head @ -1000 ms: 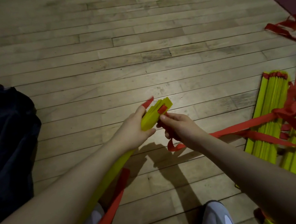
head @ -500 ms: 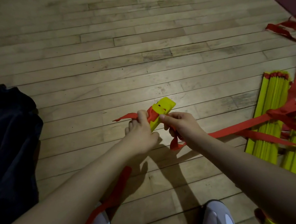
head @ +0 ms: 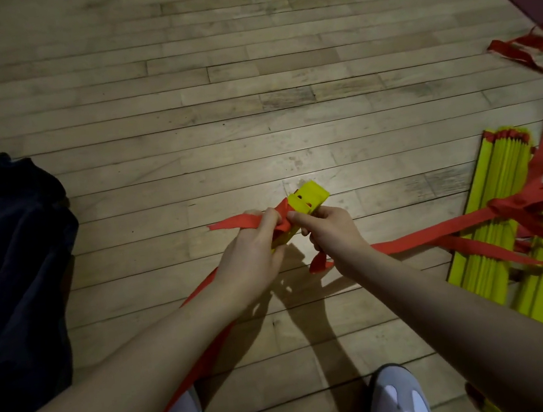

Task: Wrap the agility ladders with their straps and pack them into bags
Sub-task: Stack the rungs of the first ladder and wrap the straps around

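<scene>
Both forearms reach forward; left hand [head: 251, 250] and right hand [head: 330, 229] curl closed, nearly touching.

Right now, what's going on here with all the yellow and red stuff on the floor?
A person standing on a wooden floor is bundling up an agility ladder. The left hand grips the red strap where it winds around a held stack of yellow rungs, and the right hand holds the stack just below its top end. More yellow rung stacks, tangled in red straps, lie on the floor to the right. A dark bag lies to the left, with nothing visibly packed yet.
</scene>
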Tool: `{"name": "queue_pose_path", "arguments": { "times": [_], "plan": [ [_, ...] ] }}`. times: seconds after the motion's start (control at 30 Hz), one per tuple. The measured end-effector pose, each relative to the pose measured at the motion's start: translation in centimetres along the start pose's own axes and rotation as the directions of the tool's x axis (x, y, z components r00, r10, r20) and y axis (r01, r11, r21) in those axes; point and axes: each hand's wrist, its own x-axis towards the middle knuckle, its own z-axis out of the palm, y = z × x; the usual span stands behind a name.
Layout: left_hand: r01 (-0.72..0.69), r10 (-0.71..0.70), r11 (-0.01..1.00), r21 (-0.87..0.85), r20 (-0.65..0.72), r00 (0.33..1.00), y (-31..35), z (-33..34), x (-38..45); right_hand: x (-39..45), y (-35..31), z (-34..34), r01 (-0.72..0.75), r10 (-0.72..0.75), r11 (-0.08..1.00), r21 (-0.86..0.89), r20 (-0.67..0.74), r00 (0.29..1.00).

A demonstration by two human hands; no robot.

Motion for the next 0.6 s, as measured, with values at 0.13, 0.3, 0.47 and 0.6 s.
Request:
{"name": "queue_pose_path", "arguments": {
  "times": [0.13,0.3,0.47,0.6],
  "plan": [
    [0.036,-0.033,0.961,0.274,-0.014,0.999,0.1,-0.4,-0.3,-0.2,0.4,0.1,0.009,-0.009,1.0,0.021,-0.023,1.0],
    [-0.024,0.118,0.938,0.345,-0.256,0.959,-1.3,-1.6,-0.5,-0.4,0.7,0.2,-0.005,0.008,0.998,0.057,-0.053,0.999],
    [0.002,0.167,0.813,0.583,-0.235,0.957,-0.8,-2.8,0.7,0.0,0.7,0.2,0.022,-0.02,0.999,0.042,-0.048,0.999],
    [0.088,-0.043,0.868,0.489,-0.102,0.994,-0.6,-2.1,1.3,0.1,0.7,0.1,0.037,-0.036,0.999,0.04,-0.03,0.999]
  ]
}}
